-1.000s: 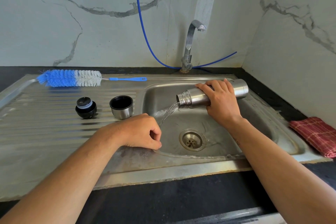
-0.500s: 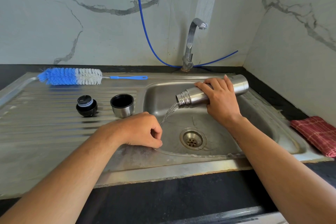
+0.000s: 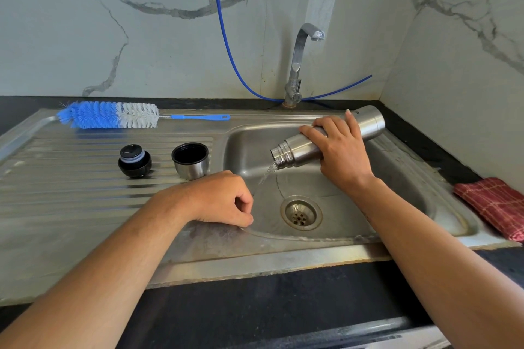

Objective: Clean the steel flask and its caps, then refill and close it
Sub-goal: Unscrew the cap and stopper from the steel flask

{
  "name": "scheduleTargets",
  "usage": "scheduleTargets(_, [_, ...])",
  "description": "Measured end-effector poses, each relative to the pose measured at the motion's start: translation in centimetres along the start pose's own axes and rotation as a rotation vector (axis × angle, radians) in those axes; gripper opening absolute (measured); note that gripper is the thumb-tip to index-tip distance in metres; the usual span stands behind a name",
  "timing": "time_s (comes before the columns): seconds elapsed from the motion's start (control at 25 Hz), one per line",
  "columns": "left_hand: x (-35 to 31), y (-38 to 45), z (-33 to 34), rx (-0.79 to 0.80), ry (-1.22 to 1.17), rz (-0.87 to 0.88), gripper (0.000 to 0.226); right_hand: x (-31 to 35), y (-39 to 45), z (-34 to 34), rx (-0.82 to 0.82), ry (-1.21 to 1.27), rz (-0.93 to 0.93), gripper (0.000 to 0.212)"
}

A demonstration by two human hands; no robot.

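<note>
While water runs from the flask's mouth, the nearest risk sits at the front rim of the sink [image 3: 255, 261]: the left hand [image 3: 224, 201] rests there on the steel just left of the basin, its fingers curled loosely inward and holding nothing, so it gives no support to the flask if the grip fails. A splash off the basin floor could wet that hand and the rim around it.

Further in, the stream lands on the basin floor, left of the drain [image 3: 301, 213]. If the tilt steepens suddenly, the water would likely gush and spatter onto the ribbed draining surface [image 3: 71, 178].

The right hand [image 3: 340, 156] wraps the steel flask [image 3: 300, 146] around its middle from above, fingers curled over the body and the thumb side toward the neck, the forearm reaching in from the lower right. The flask is held over the basin, nearly level, with its threaded mouth dipped toward the left and its base pointing up and right. Wet steel is slick, so I judge a one-handed hold could slip and drop the flask into the basin.

Beyond, on the draining surface, the inner stopper [image 3: 134, 161] and the cup cap [image 3: 190, 160] stand apart, and spatter might reach them. The bottle brush [image 3: 109, 115] lies along the back edge, untouched.
</note>
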State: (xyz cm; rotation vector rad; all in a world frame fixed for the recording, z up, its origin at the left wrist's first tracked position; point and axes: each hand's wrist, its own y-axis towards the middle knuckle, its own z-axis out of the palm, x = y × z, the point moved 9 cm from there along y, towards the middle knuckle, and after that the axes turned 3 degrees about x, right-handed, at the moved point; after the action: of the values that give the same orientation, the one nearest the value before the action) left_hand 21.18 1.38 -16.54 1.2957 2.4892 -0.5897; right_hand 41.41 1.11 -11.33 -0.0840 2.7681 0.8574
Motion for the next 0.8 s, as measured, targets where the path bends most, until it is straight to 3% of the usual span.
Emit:
scheduleTargets(0.32, [0.3, 0.2, 0.1, 0.0, -0.004, 0.003, 0.019, 2.2, 0.1, 0.6, 0.058, -0.076, -0.134, 0.076])
scheduleTargets(0.8, [0.2, 0.1, 0.1, -0.002, 0.008, 0.0, 0.018, 2.5, 0.3, -0.3, 0.006, -0.086, -0.159, 0.077])
